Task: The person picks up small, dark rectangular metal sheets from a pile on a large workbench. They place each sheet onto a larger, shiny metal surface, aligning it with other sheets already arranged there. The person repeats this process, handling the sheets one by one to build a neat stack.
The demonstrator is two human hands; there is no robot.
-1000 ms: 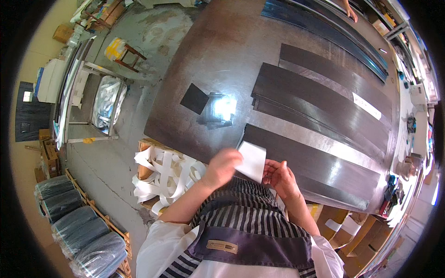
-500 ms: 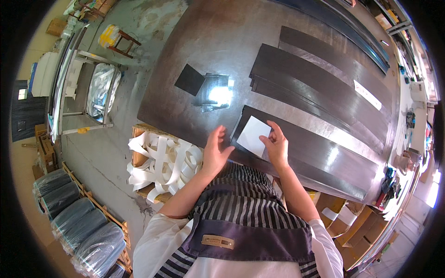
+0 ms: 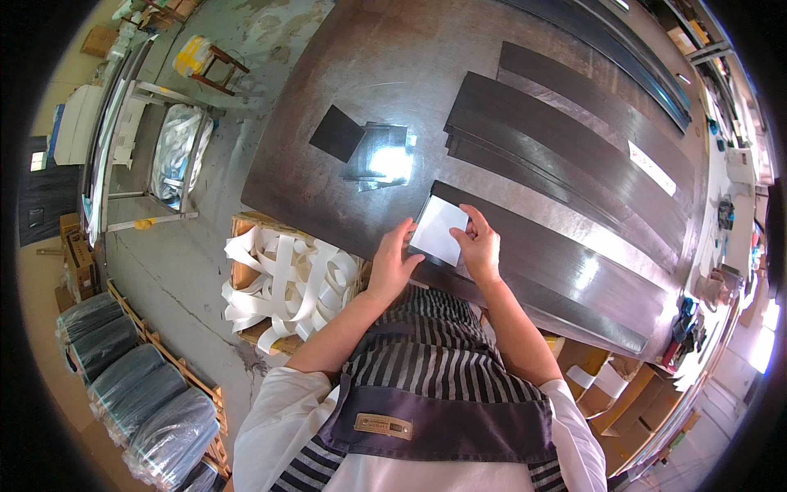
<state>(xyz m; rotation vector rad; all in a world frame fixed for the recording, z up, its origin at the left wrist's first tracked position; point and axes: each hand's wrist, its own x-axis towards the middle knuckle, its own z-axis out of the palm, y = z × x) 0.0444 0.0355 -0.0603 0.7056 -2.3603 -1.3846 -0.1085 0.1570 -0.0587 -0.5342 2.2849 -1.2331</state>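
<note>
Pressing a white sheet [image 3: 439,230] flat onto the near end of a long dark strip [image 3: 566,271] on the counter [image 3: 393,74]. Left hand [image 3: 393,262] spread open at sheet's left edge, gripping nothing; right hand [image 3: 478,246] pinching sheet's right edge. Next, likely: smoothing, squaring to strip. Beyond sheet: small dark square [image 3: 336,133], shiny plates [image 3: 381,156]. Left of sheet, off counter: crate of white tape offcuts [image 3: 283,283]. Nothing blocking.

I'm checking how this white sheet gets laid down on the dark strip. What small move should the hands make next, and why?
Probably press the white rectangular sheet flat. The right hand pinches its right edge and the left hand touches its lower left corner, and it already lies over the near end of the long dark strip on the metal table.
</note>
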